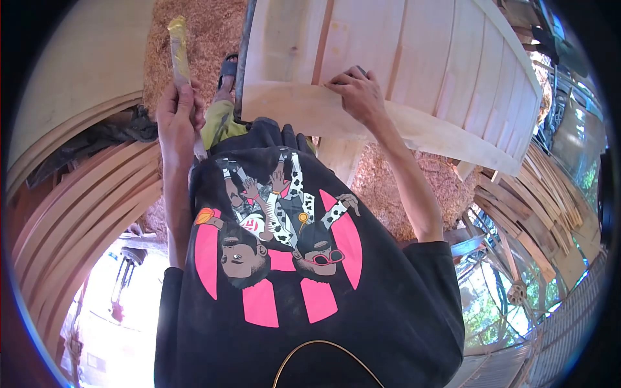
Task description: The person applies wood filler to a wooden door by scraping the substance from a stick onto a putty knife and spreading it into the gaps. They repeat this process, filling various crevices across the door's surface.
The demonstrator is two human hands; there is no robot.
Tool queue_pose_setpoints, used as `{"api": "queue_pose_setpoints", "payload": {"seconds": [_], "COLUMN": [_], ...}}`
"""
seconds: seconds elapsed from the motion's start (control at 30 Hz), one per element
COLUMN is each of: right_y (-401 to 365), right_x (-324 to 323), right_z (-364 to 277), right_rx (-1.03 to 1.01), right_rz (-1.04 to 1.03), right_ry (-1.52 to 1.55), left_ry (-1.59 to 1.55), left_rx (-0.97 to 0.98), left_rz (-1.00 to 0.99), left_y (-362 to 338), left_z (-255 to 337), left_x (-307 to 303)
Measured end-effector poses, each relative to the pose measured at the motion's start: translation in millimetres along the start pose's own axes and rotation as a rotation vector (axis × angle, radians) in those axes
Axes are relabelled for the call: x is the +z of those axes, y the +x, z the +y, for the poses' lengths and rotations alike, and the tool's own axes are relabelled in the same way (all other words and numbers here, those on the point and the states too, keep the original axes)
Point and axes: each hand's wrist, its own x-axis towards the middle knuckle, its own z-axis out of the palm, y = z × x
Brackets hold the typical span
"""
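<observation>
Left hand [176,116] fisted tight round a yellow-handled tool [179,48], well left of the slatted wooden panel [453,71]. Right hand [362,94] curls on its near edge, grip unclear. Open sawdust [207,32] between.

I have just one view, from the camera on the person's head. It looks steeply down the body: the black shirt [304,310] fills the lower frame close up, and farther out I see the left hand [176,113] gripping a stick [179,48] and the right hand [361,94] on the wooden panel [440,71]. The wide lens bends and darkens the edges.
</observation>
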Motion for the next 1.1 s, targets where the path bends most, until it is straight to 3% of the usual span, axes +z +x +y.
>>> {"api": "queue_pose_setpoints", "payload": {"seconds": [0.07,0.13,0.17,0.23,0.37,0.43,0.63,0.8,0.9,0.93,0.97,1.03,1.1], "right_y": [5,17,26,34,50,61,53,43,37,37,36,33,34], "right_x": [-10,-20,-34,-83,-115,-110,-92,-100,-96,-97,-99,-111,-141], "right_z": [1,-4,-21,-57,-120,-137,-139,-130,-127,-126,-125,-124,-131], "right_rx": [0.005,0.136,0.113,0.098,-0.063,-0.211,-0.074,-0.056,-0.017,-0.001,0.001,0.104,0.11], "right_rz": [0.003,0.255,0.278,0.538,0.701,0.906,0.93,0.869,0.79,0.75,0.752,0.846,0.835], "right_ry": [0.028,0.375,0.392,0.616,0.62,0.403,0.187,0.179,0.168,0.168,0.166,0.397,0.501], "left_ry": [0.032,0.034,0.001,-0.017,-0.052,-0.046,-0.049,-0.391,-0.563,-0.659,-0.657,-0.206,-0.157], "left_rx": [-0.048,-0.109,-0.122,-0.108,-0.188,-0.185,-0.221,-0.404,-0.386,-0.36,-0.36,-0.17,-0.125], "left_rz": [-0.005,-0.042,-0.083,-0.148,-0.323,-0.374,-0.464,-0.558,-0.522,-0.601,-0.604,-0.456,-0.475], "left_y": [0,1,-2,-4,-7,-11,-12,-8,-6,-3,-3,-9,-7], "left_z": [0,8,12,12,25,38,55,47,53,60,65,74,71], "left_x": [4,10,14,18,37,47,61,65,55,51,51,55,52]}}
